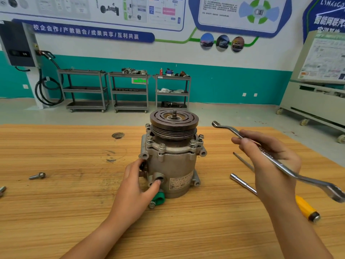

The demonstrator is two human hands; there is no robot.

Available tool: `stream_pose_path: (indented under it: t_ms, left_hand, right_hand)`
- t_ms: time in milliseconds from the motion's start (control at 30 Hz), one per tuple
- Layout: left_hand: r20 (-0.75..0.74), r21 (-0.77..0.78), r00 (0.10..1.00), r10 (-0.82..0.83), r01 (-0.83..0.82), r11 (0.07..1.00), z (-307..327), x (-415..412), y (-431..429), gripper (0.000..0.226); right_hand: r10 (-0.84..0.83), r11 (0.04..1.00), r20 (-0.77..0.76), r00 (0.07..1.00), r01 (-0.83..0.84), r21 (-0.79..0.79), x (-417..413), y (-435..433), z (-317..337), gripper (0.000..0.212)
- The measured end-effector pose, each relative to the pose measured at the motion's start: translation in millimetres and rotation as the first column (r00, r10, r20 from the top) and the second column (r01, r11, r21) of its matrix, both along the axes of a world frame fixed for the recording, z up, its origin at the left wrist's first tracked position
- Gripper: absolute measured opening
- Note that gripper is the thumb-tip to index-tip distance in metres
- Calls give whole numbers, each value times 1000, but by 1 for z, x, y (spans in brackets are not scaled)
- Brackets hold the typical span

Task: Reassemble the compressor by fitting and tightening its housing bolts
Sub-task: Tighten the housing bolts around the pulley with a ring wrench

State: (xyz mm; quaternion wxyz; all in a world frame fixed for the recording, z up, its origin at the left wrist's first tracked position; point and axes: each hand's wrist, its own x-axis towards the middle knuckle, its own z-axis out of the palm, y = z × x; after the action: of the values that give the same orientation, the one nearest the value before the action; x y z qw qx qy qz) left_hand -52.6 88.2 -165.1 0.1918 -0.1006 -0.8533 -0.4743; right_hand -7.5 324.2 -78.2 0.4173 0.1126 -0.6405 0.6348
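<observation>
- Your left hand (pixel 139 181) braces the compressor (pixel 172 159), which stands upright near the middle of the wooden bench (pixel 74 212). The fingers are spread against its lower side and the thumb sits at a round port, steadying rather than gripping. Keep that brace low and firm so the body cannot twist.
- Your right hand (pixel 270 161) is closed around the shank of the ring spanner (pixel 276 159), held in the air to the right of the pulley (pixel 174 119) — not yet on any bolt.
- The housing bolts (pixel 162 146) stand proud around the flange, so they look seated but not tightened.
- Drop the ring end (pixel 216 124) fully over one bolt head before you pull — a half-seated ring may slip.
- Work across the flange in opposite pairs, snugging each bolt a little at a time.
- A loose bolt (pixel 37 175) lies well to the left; check whether it belongs on the housing.
</observation>
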Motion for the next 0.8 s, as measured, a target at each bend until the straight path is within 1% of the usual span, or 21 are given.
stream_pose_path:
  t_ms: [100, 233, 300, 367, 467, 633, 800]
  left_hand:
    - [-14, 4, 1000, -8, 8, 1000, -1, 0, 0, 70]
    - [-12, 16, 1000, -18, 19, 1000, -1, -1, 0, 69]
    - [-17, 20, 1000, -27, 27, 999, -2, -1, 0, 67]
    - [-21, 24, 999, -29, 30, 999, -2, -1, 0, 67]
    - [-28, 30, 999, -41, 41, 999, -1, -1, -1, 65]
    - [-32, 39, 998, -51, 52, 998, -2, -1, -1, 64]
    - [-24, 49, 998, -56, 57, 997, -2, -2, -1, 64]
  right_hand:
    - [151, 980, 53, 987, -143, -135, -5, 1, 6, 32]
    - [281, 932, 141, 949, -234, -277, -18, 2, 8, 23]
    - [323, 911, 152, 934, -263, -317, -22, 4, 8, 28]
    - [358, 900, 162, 919, -293, -323, -25, 7, 9, 39]
    - [411, 885, 193, 891, -340, -317, -29, 14, 14, 47]
    - [477, 857, 260, 840, -378, -351, -40, 27, 21, 49]
    - [471, 873, 289, 833, -393, -289, -46, 31, 23, 48]
